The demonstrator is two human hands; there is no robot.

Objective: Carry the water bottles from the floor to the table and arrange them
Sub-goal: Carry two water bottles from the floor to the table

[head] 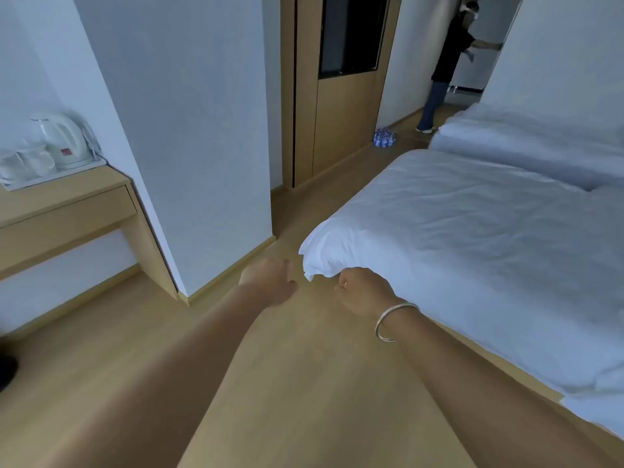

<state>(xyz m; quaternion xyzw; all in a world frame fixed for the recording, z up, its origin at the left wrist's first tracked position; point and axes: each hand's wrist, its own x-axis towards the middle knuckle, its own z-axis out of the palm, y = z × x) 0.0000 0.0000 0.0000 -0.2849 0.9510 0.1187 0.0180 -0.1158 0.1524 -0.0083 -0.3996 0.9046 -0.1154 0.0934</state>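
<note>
A cluster of several small water bottles [384, 138] with blue labels stands on the wooden floor far ahead, beside the wooden door panel. The wooden table [64, 194] is fixed to the wall at the left. Both my arms stretch forward over the floor. My left hand [270, 282] is curled into a loose fist and holds nothing. My right hand [363, 292], with a silver bangle on the wrist, is also curled and empty, just in front of the bed's near corner. Both hands are far from the bottles.
A white kettle [62, 140] and cups stand on a tray on the table. A white bed [472, 238] fills the right side, a second bed [526, 143] behind it. A white wall column [189, 146] juts out at left. A person [445, 65] stands in the far passage.
</note>
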